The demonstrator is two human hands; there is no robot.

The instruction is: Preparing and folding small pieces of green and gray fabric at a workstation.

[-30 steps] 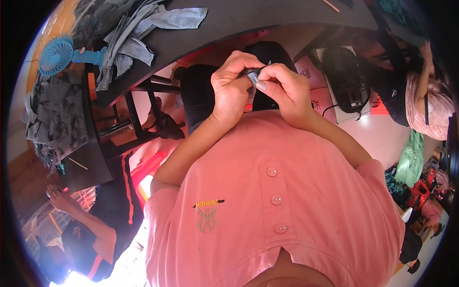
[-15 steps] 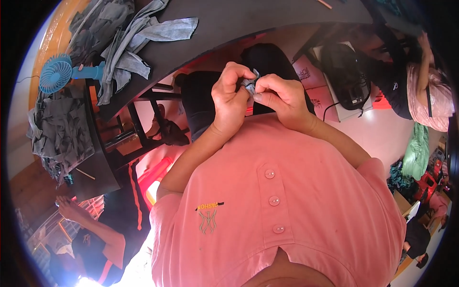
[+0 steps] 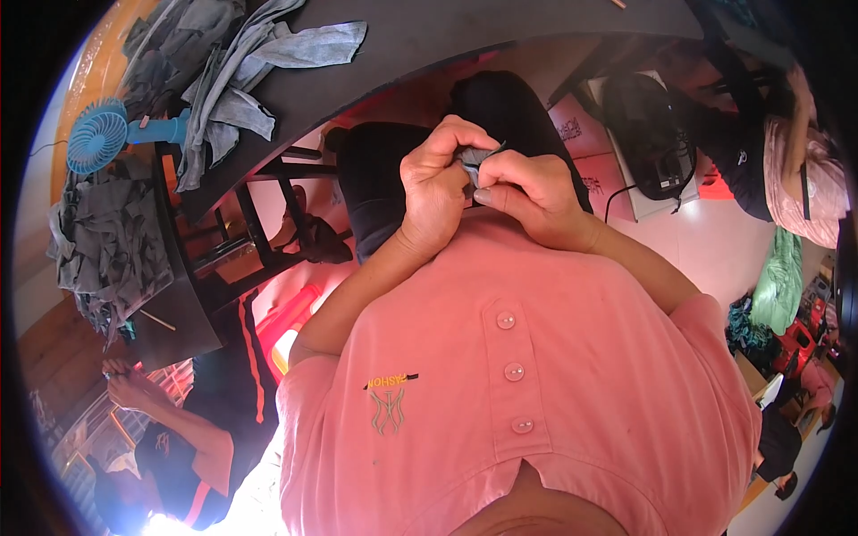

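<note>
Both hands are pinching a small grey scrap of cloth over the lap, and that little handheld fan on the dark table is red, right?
Not quite: the fan is blue, as the head view shows. Both the left hand and right hand do pinch the small grey scrap over the lap.

One view only, worn on my head and tipped steeply down along my chest. My pink shirt [image 3: 536, 393] fills the lower half, very near the lens. My left hand [image 3: 438, 192] and right hand [image 3: 527, 192] meet just above centre, close in. The fisheye bends the dark table [image 3: 429, 54] across twelve o'clock, puts a blue fan [image 3: 98, 136] at ten o'clock, and another person's hands [image 3: 130, 384] at eight.
</note>
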